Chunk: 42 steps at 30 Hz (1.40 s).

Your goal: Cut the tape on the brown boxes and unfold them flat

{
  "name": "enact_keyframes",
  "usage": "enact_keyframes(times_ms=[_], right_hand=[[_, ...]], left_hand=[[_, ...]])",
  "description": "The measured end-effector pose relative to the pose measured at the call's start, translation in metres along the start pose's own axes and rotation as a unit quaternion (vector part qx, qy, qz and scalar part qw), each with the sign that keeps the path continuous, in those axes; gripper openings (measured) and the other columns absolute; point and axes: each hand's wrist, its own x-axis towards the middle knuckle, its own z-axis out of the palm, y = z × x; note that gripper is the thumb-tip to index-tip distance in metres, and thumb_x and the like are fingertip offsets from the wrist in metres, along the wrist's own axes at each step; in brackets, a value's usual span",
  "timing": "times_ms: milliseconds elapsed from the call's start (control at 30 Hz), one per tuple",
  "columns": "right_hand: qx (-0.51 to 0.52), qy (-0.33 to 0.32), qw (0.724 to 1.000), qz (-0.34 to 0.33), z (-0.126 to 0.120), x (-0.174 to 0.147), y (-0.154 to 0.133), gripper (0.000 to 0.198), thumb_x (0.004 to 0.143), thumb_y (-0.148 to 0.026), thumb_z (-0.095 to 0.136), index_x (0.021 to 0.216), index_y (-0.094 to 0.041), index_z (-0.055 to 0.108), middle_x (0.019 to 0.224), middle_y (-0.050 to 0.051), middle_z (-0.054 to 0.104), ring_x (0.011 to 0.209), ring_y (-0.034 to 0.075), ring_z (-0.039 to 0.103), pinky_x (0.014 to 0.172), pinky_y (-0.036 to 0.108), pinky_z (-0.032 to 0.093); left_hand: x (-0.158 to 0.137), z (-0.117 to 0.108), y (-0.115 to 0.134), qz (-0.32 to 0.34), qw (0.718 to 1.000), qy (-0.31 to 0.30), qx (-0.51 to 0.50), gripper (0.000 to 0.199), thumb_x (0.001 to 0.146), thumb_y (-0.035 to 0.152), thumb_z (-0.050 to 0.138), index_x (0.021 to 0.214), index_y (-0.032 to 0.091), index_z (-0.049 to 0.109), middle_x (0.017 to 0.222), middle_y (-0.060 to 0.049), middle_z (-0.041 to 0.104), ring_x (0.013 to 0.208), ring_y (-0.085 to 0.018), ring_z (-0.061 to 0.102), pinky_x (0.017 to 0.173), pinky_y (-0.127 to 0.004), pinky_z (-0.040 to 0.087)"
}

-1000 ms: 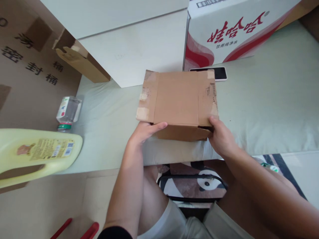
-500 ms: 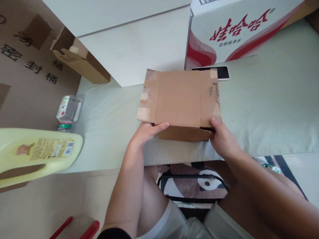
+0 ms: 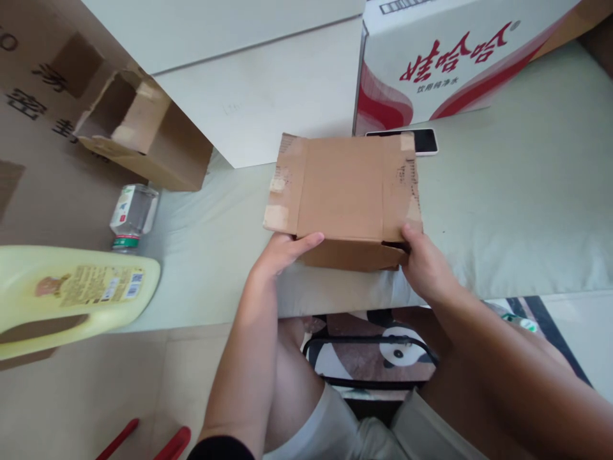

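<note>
A brown cardboard box (image 3: 342,188) sits on the pale green cloth-covered surface, its large flap lying flat on top with worn, taped side edges. My left hand (image 3: 282,255) holds the near left corner, thumb along the flap's front edge and fingers hidden underneath. At the near right corner my right hand (image 3: 426,262) grips the box, thumb on the flap beside a dark gap. Behind the flap, a phone (image 3: 426,142) is partly covered.
Behind stand a white box (image 3: 268,96) and a white-and-red carton (image 3: 431,70). To the left are a smaller open cardboard box (image 3: 167,140), a clear bottle (image 3: 134,211) lying down and a yellow jug (image 3: 96,287). A panda-print item (image 3: 368,358) is between the knees.
The smaller open box at the left has shifted nearer and tipped, showing more of its opening. Both hands keep their hold on the cardboard box, which has hardly moved.
</note>
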Motion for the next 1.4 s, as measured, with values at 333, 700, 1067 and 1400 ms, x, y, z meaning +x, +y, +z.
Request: enact_keyframes(times_ms=[333,700,1067,1400], right_hand=[[0.043,0.013,0.999,-0.009,0.007,-0.002,0.001,0.045,0.097,-0.05,0.045,0.116,-0.018,0.071,0.131,0.018,0.072,0.128,0.036,0.065,0.109,0.059,0.051],[0.045,0.009,0.998,-0.031,0.005,-0.003,0.001,0.042,0.096,-0.046,0.048,0.119,-0.019,0.071,0.133,0.017,0.072,0.13,0.037,0.064,0.111,0.062,0.049],[0.049,0.014,0.997,-0.05,0.005,-0.002,0.001,0.038,0.095,-0.043,0.049,0.116,-0.021,0.073,0.13,0.015,0.074,0.128,0.035,0.066,0.11,0.058,0.052],[0.054,0.007,0.998,-0.014,0.002,-0.004,-0.008,0.041,0.094,-0.043,0.049,0.119,-0.019,0.072,0.134,0.016,0.072,0.131,0.035,0.065,0.11,0.057,0.053]], left_hand=[[0.002,-0.001,-0.001,0.008,1.0,0.002,-0.003,0.087,0.066,0.062,0.083,0.138,0.02,0.061,0.141,-0.017,0.068,0.142,-0.035,0.055,0.124,-0.052,0.04],[0.002,-0.001,-0.002,0.007,1.0,-0.001,0.002,0.091,0.066,0.064,0.082,0.142,0.019,0.059,0.145,-0.017,0.065,0.142,-0.035,0.056,0.123,-0.05,0.042],[0.003,0.0,-0.003,0.015,1.0,-0.004,0.006,0.085,0.068,0.062,0.081,0.139,0.019,0.061,0.139,-0.017,0.069,0.141,-0.035,0.057,0.123,-0.052,0.042],[0.002,0.0,-0.001,0.003,1.0,0.003,-0.006,0.088,0.064,0.061,0.085,0.139,0.02,0.061,0.143,-0.017,0.067,0.143,-0.036,0.054,0.123,-0.051,0.041]])
